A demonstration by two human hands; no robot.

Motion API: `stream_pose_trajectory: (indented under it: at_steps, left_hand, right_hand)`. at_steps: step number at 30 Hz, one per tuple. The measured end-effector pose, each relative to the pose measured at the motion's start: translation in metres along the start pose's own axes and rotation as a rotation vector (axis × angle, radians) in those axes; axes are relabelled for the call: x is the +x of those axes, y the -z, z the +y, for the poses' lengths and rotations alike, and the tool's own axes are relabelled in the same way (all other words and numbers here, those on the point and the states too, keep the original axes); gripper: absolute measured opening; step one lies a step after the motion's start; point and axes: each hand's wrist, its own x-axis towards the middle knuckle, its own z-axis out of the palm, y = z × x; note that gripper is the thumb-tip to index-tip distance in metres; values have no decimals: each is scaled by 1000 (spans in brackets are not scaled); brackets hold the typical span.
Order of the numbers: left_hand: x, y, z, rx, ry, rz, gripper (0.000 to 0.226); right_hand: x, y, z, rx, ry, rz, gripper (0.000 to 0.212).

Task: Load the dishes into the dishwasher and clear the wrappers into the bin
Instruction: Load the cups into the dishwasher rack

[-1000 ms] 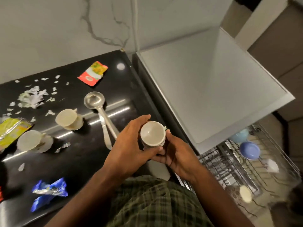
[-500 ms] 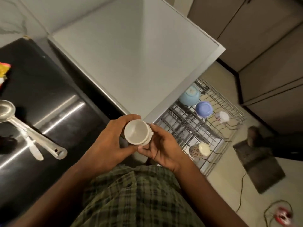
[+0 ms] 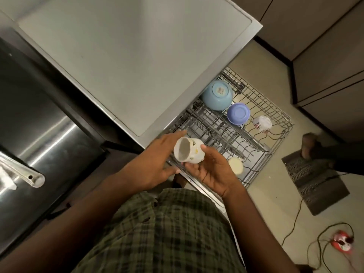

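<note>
A white cup (image 3: pixel 189 152) with a small printed pattern lies tilted on its side, mouth toward me, just over the near corner of the pulled-out wire dishwasher rack (image 3: pixel 258 142). My right hand (image 3: pixel 209 173) grips it from below, thumb on its upper side. My left hand (image 3: pixel 155 160) lies against the cup's left side with fingers straight. In the rack sit an upturned light blue bowl (image 3: pixel 216 95), an upturned purple bowl (image 3: pixel 238 113), a floral white cup (image 3: pixel 262 124) and a cream cup (image 3: pixel 235 165) partly behind my right hand.
A grey-white appliance top (image 3: pixel 128 56) overhangs the rack's left side. On the dark counter (image 3: pixel 39 119) at left lies a ladle handle (image 3: pixel 25 173). A floor mat (image 3: pixel 315 182), someone's foot (image 3: pixel 309 146), cables and a red object (image 3: pixel 342 241) are to the right.
The view swung right from the counter to the rack. The cup moved over the rack and tipped onto its side. My left hand's fingers straightened off their grip.
</note>
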Motion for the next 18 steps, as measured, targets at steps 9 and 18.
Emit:
stream_pose_trajectory:
  at_steps: [9,18]
  left_hand:
    - [9,-27,1,202,63,-151,76]
    - [-21,-20,-20,182,112,-14,59]
  right_hand:
    - [33,89,-41,-1433,327,716,65]
    - [101,158,-26,-1884,110,700,78]
